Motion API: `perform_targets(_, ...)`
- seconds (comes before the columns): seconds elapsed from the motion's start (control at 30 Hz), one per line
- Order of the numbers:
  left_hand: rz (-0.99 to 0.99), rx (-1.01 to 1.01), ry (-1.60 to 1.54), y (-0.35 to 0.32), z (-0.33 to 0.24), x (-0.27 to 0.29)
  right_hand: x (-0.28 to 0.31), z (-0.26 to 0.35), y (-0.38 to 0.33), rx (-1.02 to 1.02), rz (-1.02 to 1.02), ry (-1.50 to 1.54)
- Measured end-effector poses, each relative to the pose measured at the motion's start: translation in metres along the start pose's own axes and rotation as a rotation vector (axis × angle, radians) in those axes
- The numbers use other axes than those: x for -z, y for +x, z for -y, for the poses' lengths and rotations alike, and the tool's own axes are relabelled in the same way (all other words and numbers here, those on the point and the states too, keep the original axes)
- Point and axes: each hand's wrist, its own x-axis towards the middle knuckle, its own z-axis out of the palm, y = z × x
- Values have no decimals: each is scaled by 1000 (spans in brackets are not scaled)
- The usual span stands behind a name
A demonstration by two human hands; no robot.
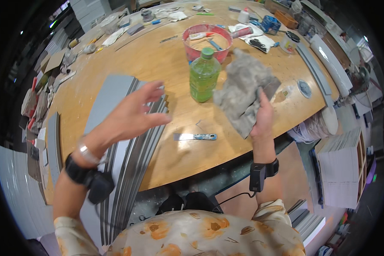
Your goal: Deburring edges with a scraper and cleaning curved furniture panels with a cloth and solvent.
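A crumpled grey rag (247,81) is gripped in my right hand (263,114), whose fingers curl behind its lower right part. The rag hangs over the table to the right of a green plastic bottle (204,77), which stands upright. My left hand (134,111) is slightly blurred, fingers apart and nothing in it, above a stack of grey panels (130,158). Between the hands, nearer to me, a putty knife (195,137) with a blue-stained handle lies flat on the wooden table (179,164).
Behind the bottle sits a red tub (186,42) with tools and a tube. Rags, a blue container (270,24) and a white jar (289,42) line the far side. Grey strips (313,68) run along the right edge. White panels (340,170) are stacked at lower right.
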Motion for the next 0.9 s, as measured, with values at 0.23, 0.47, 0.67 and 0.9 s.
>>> perform_targets(0.23,-220,-90,133,119,36,-78,22,-5,-29,-102,39,161)
perform_targets(0.47,-444,-340,-309,174,75,-115,22,-8,-35,68,-163,-63)
perform_targets(0.67,-527,-226,-253,174,56,-121,35,-4,-26,122,-236,-247)
perform_targets(0.9,-394,-486,575,118,-3,-98,33,-12,-12,97,-260,-148)
